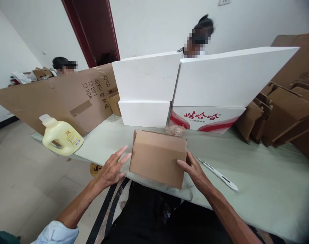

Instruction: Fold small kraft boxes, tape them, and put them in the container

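Note:
A brown cardboard box (158,159) lies in front of me at the near edge of the table. My right hand (193,166) grips its right side, thumb on the top face and fingers round the side. Just left of the box is my left hand (115,166), fingers spread and apart from the cardboard. To the right of my right hand lies a slim white craft knife (219,174) with a narrow blade. A pale yellow detergent jug (63,135) with a handle stands at the table's left edge.
White boxes (146,79) are stacked behind, beside a red-and-white printed carton (207,118). A crumpled clear plastic bundle (175,130) sits before them. Folded cardboard boxes (291,112) crowd the right; a large cardboard panel (75,98) stands left. Two people are beyond.

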A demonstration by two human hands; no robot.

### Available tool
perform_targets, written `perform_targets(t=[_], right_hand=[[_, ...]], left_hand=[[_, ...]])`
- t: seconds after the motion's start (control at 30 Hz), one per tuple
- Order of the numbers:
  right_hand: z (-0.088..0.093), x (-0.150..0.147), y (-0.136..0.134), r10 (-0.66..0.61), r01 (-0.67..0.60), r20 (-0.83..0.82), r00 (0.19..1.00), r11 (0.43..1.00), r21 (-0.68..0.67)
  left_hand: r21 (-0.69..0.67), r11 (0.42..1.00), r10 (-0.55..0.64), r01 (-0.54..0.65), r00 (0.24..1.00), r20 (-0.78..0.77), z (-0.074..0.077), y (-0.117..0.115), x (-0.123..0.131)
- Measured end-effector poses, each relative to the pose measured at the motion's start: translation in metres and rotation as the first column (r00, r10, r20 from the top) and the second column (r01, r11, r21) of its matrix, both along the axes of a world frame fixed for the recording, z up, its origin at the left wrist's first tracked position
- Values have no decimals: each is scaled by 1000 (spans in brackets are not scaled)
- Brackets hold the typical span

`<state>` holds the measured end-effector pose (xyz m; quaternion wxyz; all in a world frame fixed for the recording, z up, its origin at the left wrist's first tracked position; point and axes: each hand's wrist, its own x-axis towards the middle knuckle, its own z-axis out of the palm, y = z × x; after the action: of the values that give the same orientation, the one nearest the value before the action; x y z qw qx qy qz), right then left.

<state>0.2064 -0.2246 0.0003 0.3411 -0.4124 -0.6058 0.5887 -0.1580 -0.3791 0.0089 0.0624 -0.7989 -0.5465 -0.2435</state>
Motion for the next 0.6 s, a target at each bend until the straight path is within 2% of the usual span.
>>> perform_targets(t=[0.1, 0.2, 0.27, 0.4, 0.5, 0.6], right_hand=[[8, 1, 5, 91, -104, -65, 994, 970, -219], [8, 3, 8, 146, -170, -91, 985, 902, -397], [8, 5, 8, 169, -188, -83, 982, 867, -461], [16, 15, 5, 236, -240, -69, 969, 848, -473], [30, 22, 0, 333, -304, -6, 943, 854, -423], [37, 25, -4, 383, -328, 88, 920, 872, -364]], left_hand=[[18, 997, -74, 78, 988, -138, -6, 3, 2], [51, 989, -127, 136, 982, -138, -1, 9, 3], [57, 982, -174, 181, 979, -108, 6, 12, 3], [-14, 977, -212, 213, 975, 66, 26, 12, 9], [-175, 968, -128, 179, 955, 268, 39, 9, 12], [-297, 944, -17, 143, 921, 390, 43, 9, 10]])
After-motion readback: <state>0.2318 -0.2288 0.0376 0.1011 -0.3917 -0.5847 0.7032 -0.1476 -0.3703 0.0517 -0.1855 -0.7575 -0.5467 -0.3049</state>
